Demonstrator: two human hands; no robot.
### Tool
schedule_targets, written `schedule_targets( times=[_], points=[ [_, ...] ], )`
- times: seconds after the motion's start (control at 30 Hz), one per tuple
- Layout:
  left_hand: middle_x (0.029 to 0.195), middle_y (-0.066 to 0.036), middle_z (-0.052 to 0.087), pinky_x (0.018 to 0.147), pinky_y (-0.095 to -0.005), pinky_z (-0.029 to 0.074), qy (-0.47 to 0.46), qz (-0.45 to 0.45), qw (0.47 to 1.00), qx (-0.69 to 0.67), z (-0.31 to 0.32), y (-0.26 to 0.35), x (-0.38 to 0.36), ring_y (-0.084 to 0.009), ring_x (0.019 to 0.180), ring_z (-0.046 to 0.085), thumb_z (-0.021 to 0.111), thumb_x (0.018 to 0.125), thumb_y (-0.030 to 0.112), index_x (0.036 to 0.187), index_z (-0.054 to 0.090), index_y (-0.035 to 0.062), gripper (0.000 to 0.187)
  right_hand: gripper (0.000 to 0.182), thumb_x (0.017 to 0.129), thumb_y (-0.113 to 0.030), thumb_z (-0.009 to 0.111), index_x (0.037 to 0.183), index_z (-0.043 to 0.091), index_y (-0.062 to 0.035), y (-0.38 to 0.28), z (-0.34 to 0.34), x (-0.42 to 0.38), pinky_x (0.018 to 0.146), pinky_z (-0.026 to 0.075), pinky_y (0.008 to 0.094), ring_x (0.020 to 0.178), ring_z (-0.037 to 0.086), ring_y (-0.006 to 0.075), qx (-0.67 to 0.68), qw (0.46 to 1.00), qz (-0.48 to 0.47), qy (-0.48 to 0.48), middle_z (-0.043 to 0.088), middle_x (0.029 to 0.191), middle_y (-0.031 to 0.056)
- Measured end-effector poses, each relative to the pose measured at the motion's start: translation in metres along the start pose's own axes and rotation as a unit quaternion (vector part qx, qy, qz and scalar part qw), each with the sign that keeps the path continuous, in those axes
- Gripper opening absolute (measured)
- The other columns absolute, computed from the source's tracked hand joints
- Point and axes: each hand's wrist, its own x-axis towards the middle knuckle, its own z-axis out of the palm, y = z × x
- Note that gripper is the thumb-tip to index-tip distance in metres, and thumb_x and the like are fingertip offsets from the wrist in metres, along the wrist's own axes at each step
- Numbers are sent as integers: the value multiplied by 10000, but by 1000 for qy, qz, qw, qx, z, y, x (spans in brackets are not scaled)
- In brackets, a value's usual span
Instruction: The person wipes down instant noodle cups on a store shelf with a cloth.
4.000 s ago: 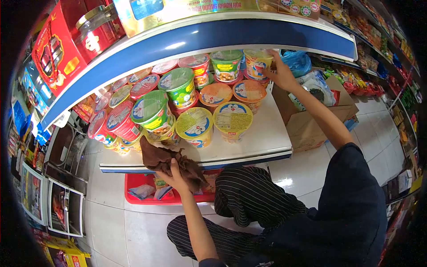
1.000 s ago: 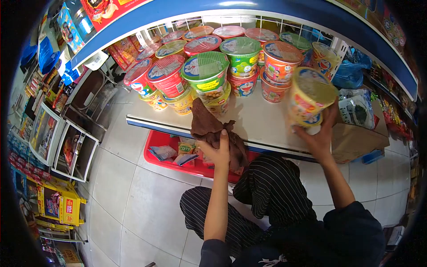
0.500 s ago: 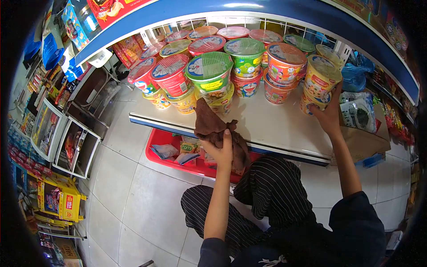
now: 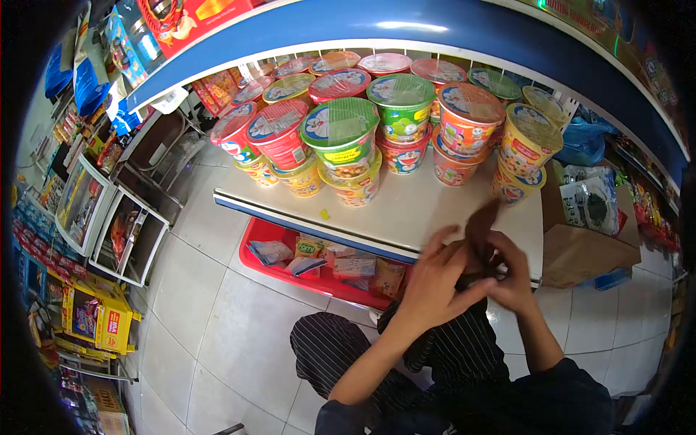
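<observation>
A brown cloth (image 4: 480, 230) is bunched between my two hands above the right front part of the shelf (image 4: 413, 210). My left hand (image 4: 444, 279) lies against the cloth from the left, its fingers blurred and curved around it. From the other side my right hand (image 4: 513, 279) grips the cloth with bent fingers. Beyond the hands stand stacked instant noodle cups; the nearest are a yellow cup (image 4: 531, 138) on the right and an orange cup (image 4: 470, 116). Further left are a green-lidded cup (image 4: 339, 138) and a red cup (image 4: 279, 134).
A red bin (image 4: 268, 261) with small packets sits under the shelf. An open cardboard box (image 4: 591, 246) stands at the right. The blue-edged upper shelf (image 4: 377, 25) overhangs the cups. A small yellow-green scrap (image 4: 324, 214) lies near the shelf's front edge.
My right hand has let go of the yellow cups and come down to the cloth. My left hand has carried the cloth rightward, so both hands now meet on it.
</observation>
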Motion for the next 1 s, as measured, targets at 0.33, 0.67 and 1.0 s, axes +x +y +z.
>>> schedule_targets(
  times=[0.33, 0.67, 1.0],
  points=[
    [1111, -260, 431, 869, -439, 353, 369, -264, 876, 166, -43, -89, 19, -418, 1040, 420, 781, 588, 177, 1209, 311, -66, 816, 218, 687, 13, 573, 901, 536, 21, 37, -16, 4, 714, 448, 236, 773, 563, 109, 127, 972, 121, 156, 591, 859, 66],
    [1053, -222, 468, 825, -435, 375, 359, -232, 891, 153, -30, -78, 32, -396, 957, 466, 790, 533, 201, 1151, 352, -55, 799, 245, 625, 48, 493, 867, 509, 15, 29, -15, 0, 695, 407, 208, 742, 503, 92, 114, 965, 70, 227, 512, 799, 28],
    [1063, -197, 435, 835, -404, 381, 273, -194, 938, 93, 12, -53, 32, -371, 987, 433, 793, 505, 170, 1177, 329, -42, 844, 196, 633, 24, 466, 823, 511, 14, 46, -19, -4, 690, 405, 216, 736, 503, 102, 78, 959, 59, 266, 519, 801, 41]
  ],
)
